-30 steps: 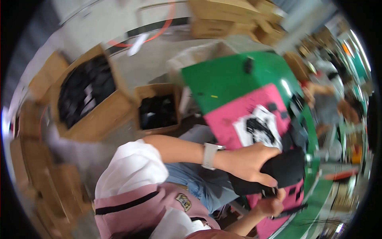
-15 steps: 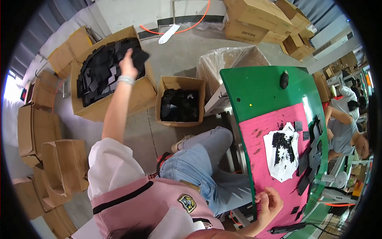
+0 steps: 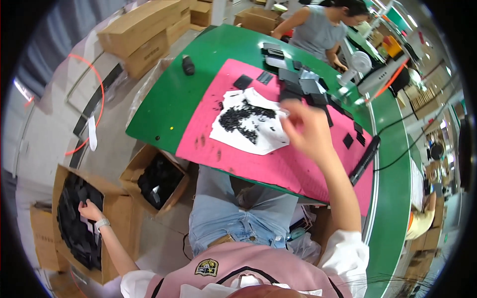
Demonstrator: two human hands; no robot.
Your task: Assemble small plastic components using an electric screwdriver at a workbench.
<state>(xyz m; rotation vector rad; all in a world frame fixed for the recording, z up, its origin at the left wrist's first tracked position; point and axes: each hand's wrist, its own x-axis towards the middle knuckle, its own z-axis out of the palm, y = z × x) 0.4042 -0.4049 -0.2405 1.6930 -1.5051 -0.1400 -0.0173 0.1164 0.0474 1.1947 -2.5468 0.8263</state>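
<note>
My left hand [image 3: 90, 210] reaches down into a large cardboard box [image 3: 119, 226] at the lower left. Its fingers are apart, close above a heap of flat black pieces [image 3: 79, 233]; no piece stands out in its grasp. Over the pink mat [image 3: 278, 171], my right hand [image 3: 309, 130] is raised, slightly blurred, its thumb and forefinger spread. It hovers by the right edge of a white sheet [image 3: 266, 141] strewn with small black bits [image 3: 238, 119]. Beyond it lie several flat black pieces [image 3: 290, 84] in a loose pile.
A smaller box [image 3: 133, 169] of black pieces stands between the large box and the green table [image 3: 164, 111]. On the table are a dark rounded object [image 3: 188, 65], a black bar-shaped tool [image 3: 365, 160] with a cable, and a small fan [image 3: 361, 62]. Another person [image 3: 318, 35] works across the table.
The view has turned toward the table. My left hand stays at the large box, and the black piece it held no longer shows. My right hand has moved over to the white sheet.
</note>
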